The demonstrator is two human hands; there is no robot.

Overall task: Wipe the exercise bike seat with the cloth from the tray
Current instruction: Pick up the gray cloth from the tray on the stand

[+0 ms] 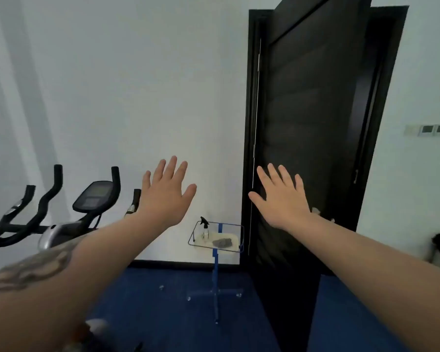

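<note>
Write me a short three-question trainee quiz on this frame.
1. True or false: the grey cloth lies on the tray.
2. What stands on the tray left of the cloth? A) spray bottle B) mug C) brush
3. Fill in: both the left hand and the right hand are raised with fingers ____, holding nothing.

Key: 1 true; 2 A; 3 spread.
</note>
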